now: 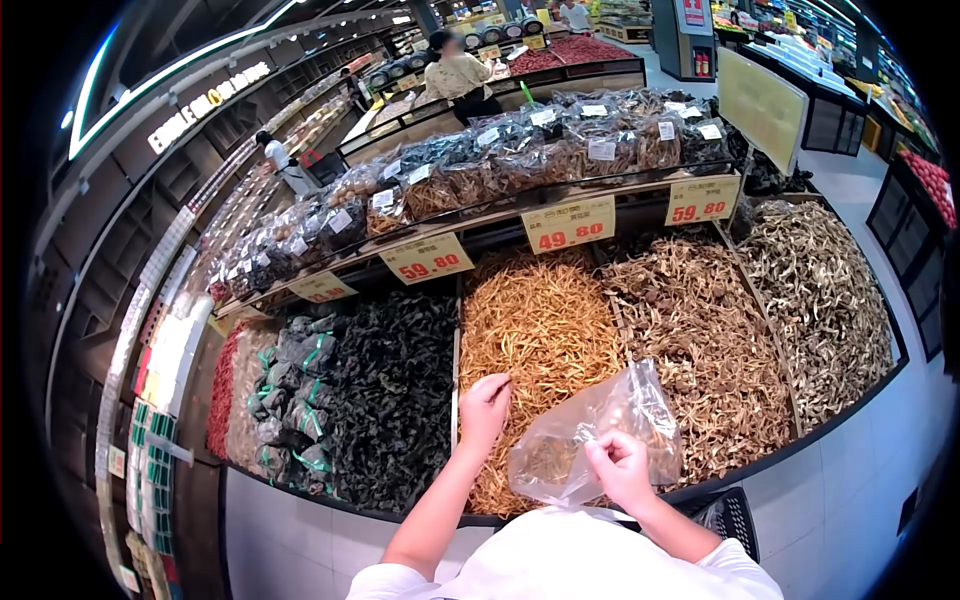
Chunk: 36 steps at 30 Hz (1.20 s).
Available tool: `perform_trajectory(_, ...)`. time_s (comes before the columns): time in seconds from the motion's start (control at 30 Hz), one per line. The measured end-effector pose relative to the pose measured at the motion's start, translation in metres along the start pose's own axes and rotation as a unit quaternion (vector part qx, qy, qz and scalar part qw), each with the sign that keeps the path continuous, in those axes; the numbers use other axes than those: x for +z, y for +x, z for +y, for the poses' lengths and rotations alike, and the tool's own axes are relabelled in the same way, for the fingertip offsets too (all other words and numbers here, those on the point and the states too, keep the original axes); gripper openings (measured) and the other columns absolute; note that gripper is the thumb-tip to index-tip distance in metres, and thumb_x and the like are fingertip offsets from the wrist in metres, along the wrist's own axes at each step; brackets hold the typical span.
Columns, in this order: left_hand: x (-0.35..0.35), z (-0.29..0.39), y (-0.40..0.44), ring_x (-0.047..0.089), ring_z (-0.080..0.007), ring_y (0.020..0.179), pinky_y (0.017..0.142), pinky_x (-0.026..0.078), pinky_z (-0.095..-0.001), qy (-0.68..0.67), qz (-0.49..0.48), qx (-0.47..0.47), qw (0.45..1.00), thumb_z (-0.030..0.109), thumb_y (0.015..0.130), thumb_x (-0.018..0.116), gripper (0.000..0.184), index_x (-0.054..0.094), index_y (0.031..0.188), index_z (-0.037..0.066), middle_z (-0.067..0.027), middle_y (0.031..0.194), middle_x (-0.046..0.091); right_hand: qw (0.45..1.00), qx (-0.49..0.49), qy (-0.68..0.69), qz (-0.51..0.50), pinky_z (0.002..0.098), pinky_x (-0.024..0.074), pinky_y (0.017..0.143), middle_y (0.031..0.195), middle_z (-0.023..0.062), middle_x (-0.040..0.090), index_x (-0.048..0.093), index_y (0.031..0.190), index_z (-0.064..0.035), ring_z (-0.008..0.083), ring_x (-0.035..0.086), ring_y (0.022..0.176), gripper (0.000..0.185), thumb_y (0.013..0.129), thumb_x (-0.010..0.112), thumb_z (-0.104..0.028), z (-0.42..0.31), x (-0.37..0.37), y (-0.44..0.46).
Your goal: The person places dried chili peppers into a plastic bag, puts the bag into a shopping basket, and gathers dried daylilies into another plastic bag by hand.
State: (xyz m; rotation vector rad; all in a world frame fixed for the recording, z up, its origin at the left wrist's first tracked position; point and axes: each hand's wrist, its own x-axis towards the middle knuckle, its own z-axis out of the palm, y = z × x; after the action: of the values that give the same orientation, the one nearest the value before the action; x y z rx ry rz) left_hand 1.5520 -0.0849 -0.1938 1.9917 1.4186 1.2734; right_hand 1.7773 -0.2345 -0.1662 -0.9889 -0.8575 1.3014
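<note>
Over the left edge of the golden-brown dried strips (540,320), my left hand (485,405) is closed in a pinch; whatever it may hold is too small to make out. My right hand (620,468) pinches a clear plastic bag (560,440), which spreads over the front of the golden strips and the edge of the darker brown ones. Some brown pieces show in or through the bag. Black dried fungus (400,390) lies in the bin left of my left hand. Brown dried strips (700,340) fill the bin on the right.
Price signs (570,224) line the shelf edge behind the bins, below packed bags (540,160). A blank yellowish board (762,105) stands at back right. Bundles with green ties (305,400) lie left. A black basket (735,520) is near my right forearm. People (460,80) stand farther back.
</note>
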Motion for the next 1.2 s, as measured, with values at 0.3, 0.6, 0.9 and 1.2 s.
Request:
perform_trajectory(0.3, -0.038, 0.015, -0.034, 0.065, -0.0074, 0.083, 0.076, 0.052, -0.0214, -0.238, 0.089, -0.253, 0.934, 0.002, 0.091, 0.074, 0.017, 0.073, 0.105, -0.008, -0.0044, 0.094, 0.072, 1.0, -0.008, -0.006, -0.004, 0.0176, 0.0345, 0.053, 0.068, -0.0073, 0.056, 0.061, 0.081, -0.0049, -0.0014, 0.045, 0.06, 0.021, 0.099, 0.068, -0.012, -0.001, 0.003, 0.003)
perform_trajectory(0.6, -0.083, 0.045, -0.091, 0.067, -0.0115, 0.091, 0.08, 0.053, -0.0234, -0.213, 0.028, -0.179, 0.96, -0.008, 0.088, 0.072, 0.013, 0.075, 0.1, -0.006, -0.0092, 0.104, 0.073, 1.0, 0.008, -0.001, -0.005, 0.0181, 0.0357, 0.05, 0.065, -0.0056, 0.057, 0.06, 0.082, -0.0048, -0.0001, 0.049, 0.055, 0.02, 0.1, 0.067, -0.012, 0.005, 0.006, 0.003)
perform_trajectory(0.9, -0.044, 0.062, -0.103, 0.072, -0.0169, 0.091, 0.077, 0.058, -0.0259, -0.191, -0.184, -0.063, 0.962, -0.009, 0.085, 0.071, 0.021, 0.077, 0.103, -0.001, -0.0116, 0.103, 0.075, 1.0, 0.0, 0.007, -0.007, 0.0183, 0.0359, 0.047, 0.063, -0.0041, 0.058, 0.058, 0.082, -0.0057, 0.001, 0.05, 0.051, 0.021, 0.1, 0.067, -0.013, 0.002, 0.016, 0.001)
perform_trajectory(1.2, 0.024, 0.059, -0.082, 0.071, -0.0231, 0.097, 0.084, 0.056, -0.0319, -0.144, -0.263, -0.068, 0.952, 0.0, 0.088, 0.069, 0.02, 0.075, 0.107, 0.002, -0.0124, 0.106, 0.074, 1.0, 0.002, 0.004, -0.012, 0.0177, 0.0365, 0.048, 0.067, -0.0047, 0.059, 0.061, 0.084, -0.0043, 0.0003, 0.05, 0.054, 0.019, 0.1, 0.066, -0.012, 0.0, 0.017, -0.008)
